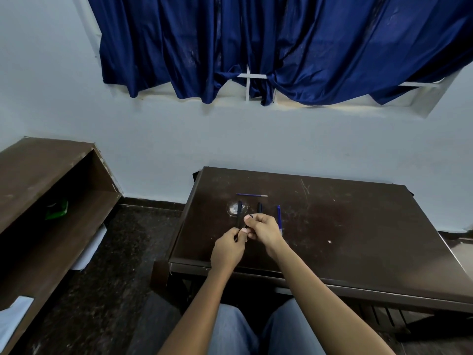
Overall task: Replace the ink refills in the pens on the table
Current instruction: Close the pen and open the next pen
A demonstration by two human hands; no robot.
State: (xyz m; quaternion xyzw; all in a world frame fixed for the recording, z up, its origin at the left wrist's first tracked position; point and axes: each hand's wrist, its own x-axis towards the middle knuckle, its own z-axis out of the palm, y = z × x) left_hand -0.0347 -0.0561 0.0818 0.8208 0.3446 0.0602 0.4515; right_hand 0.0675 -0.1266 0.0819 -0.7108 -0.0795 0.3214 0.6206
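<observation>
On the dark brown table (345, 226) my left hand (227, 248) grips the near end of a black pen (240, 213), which points away from me. My right hand (263, 230) pinches a small dark piece (250, 216) at its fingertips, right beside that pen. A second black pen (259, 206) lies just beyond my right hand. To its right lies a blue pen (279, 219), partly hidden by my right hand. A thin blue refill (250, 194) lies crosswise further back.
A pale worn patch (234, 208) marks the tabletop under the held pen. A low brown shelf (51, 196) stands at the left with a green object (56, 208) inside. The wall and a blue curtain (281, 47) are behind the table.
</observation>
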